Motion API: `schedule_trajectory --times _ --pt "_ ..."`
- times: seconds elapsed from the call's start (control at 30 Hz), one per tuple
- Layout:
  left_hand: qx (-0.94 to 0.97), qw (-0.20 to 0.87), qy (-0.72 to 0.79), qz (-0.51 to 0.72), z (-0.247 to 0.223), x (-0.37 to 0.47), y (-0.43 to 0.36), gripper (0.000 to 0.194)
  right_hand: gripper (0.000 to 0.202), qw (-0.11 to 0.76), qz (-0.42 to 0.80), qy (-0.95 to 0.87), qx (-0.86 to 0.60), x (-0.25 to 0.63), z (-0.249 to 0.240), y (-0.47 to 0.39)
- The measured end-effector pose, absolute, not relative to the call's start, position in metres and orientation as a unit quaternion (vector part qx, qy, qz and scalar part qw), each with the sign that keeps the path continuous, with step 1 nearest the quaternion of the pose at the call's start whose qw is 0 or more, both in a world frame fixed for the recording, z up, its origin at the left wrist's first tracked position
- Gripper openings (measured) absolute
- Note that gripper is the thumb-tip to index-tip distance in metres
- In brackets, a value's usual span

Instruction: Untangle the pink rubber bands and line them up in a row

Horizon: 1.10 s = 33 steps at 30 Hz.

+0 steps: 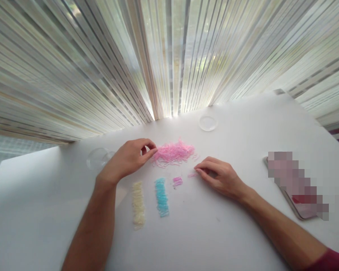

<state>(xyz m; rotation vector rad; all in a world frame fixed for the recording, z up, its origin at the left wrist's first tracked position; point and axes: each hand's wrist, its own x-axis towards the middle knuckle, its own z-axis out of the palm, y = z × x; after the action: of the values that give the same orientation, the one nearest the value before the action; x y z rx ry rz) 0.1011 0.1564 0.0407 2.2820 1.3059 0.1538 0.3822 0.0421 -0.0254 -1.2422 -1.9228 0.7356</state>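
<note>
A loose heap of thin pink strands (175, 152) lies on the white table. At its left edge, my left hand (131, 156) is closed, thumb and forefinger pinched together; whether a strand is between them I cannot make out. My right hand (222, 176), to the right of and below the heap, pinches the end of a short pink strand (191, 175) at the tabletop. Left of that strand sits a small stack of pink strands (177, 182) laid side by side. Further left are a longer column of blue strands (161, 197) and one of pale yellow strands (138, 205).
A clear round dish (208, 123) stands near the table's back edge. Another clear round container (97, 159) is partly behind my left wrist. At the right lies a phone-like object (285, 203), mostly blurred out. String curtains (169, 56) hang along the back.
</note>
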Motion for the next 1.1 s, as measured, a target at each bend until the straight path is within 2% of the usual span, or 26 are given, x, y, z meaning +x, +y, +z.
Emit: schedule_trajectory --times 0.27,0.4,0.53,0.7,0.93,1.1 --pt "0.844 0.236 0.48 0.043 0.039 0.103 0.156 0.033 0.014 0.388 0.293 -0.694 -0.531 0.38 -0.019 0.046" --pt "0.846 0.229 0.48 0.041 0.04 0.103 0.155 0.031 0.012 0.389 0.26 -0.681 -0.563 0.383 -0.017 0.057" --pt "0.847 0.22 0.481 0.052 0.042 0.107 0.153 0.032 0.01 0.388 0.209 -0.693 -0.57 0.383 -0.018 0.073" --pt "0.819 0.176 0.539 0.084 0.03 0.119 0.153 0.028 0.007 0.381 0.211 -0.715 -0.547 0.375 -0.02 0.089" --pt "0.797 0.172 0.569 0.106 0.013 0.13 0.155 0.029 0.01 0.497 0.17 -0.65 -0.549 0.373 -0.029 0.097" --pt "0.801 0.172 0.566 0.086 0.013 0.133 0.151 0.03 0.013 0.515 0.196 -0.607 -0.573 0.376 -0.03 0.098"
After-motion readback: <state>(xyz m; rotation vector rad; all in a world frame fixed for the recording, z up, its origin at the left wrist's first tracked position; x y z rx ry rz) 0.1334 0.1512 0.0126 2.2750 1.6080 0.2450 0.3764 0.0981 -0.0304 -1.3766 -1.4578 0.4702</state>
